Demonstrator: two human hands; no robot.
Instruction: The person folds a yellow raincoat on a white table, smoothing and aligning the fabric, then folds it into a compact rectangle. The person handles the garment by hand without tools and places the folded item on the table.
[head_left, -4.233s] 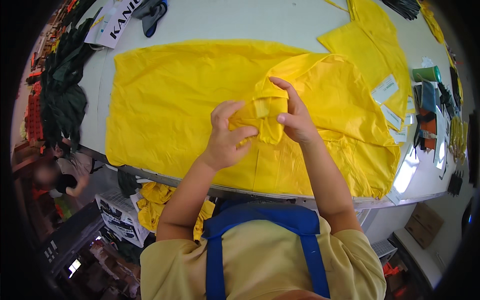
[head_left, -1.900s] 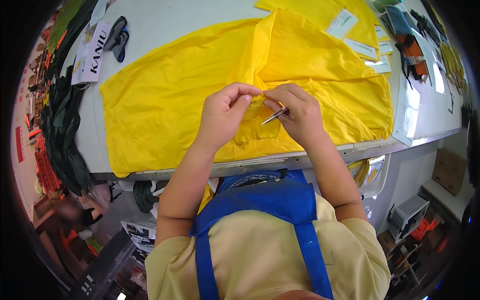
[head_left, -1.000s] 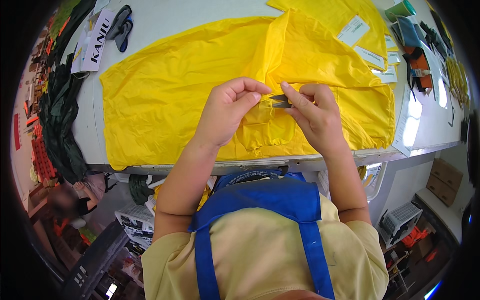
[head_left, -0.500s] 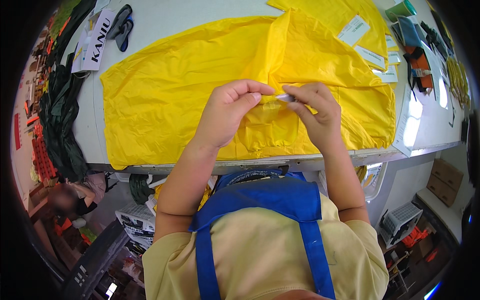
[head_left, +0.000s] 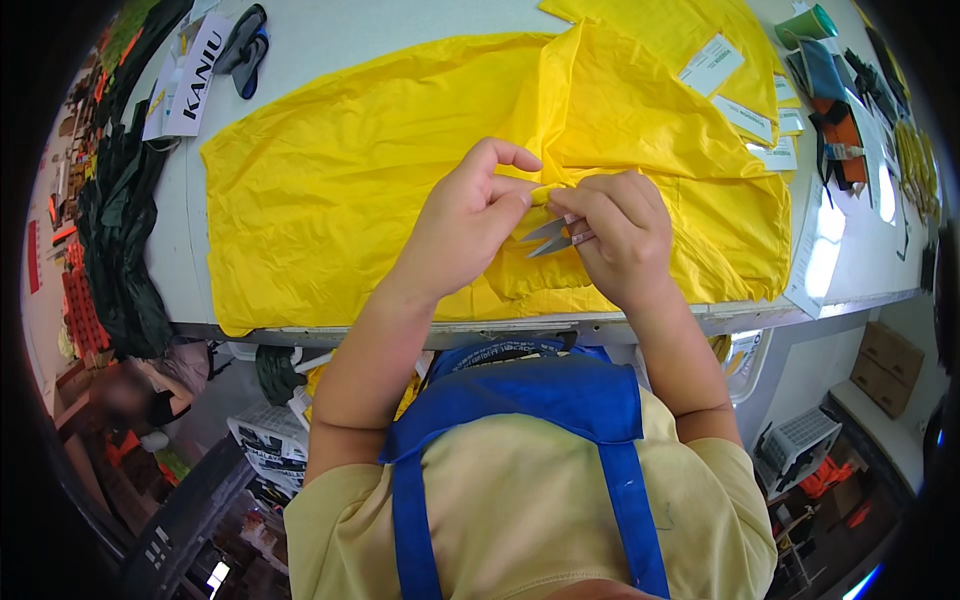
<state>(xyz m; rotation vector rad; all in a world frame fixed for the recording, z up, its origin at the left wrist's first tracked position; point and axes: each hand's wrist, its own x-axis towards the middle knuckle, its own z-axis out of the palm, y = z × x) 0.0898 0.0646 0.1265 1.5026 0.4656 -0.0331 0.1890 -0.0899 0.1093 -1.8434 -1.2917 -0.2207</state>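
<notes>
A yellow garment [head_left: 370,170] of thin, creased fabric lies spread across the table in front of me. My left hand [head_left: 468,215] pinches a small fold of it between thumb and a finger, with the index finger curved above. Close beside it, my right hand [head_left: 618,230] is closed around a small pair of thread snips [head_left: 548,238]. Their two pointed blades stick out to the left, spread apart, below the fold. The right thumb and index fingertips also meet at that same fold. What exactly lies between the fingertips is too small to make out.
More yellow garments [head_left: 655,25] with white cards [head_left: 712,64] lie at the back right. A green cup [head_left: 806,24] and an orange-and-black pouch [head_left: 840,150] are farther right. A white box [head_left: 192,85] and dark clips [head_left: 242,52] sit back left. Dark green fabric [head_left: 122,240] hangs at the left edge.
The snips have swung from between the right fingertips down into the right hand, blades now showing. Right fingertips have moved left to the fold, and my left index finger has lifted.
</notes>
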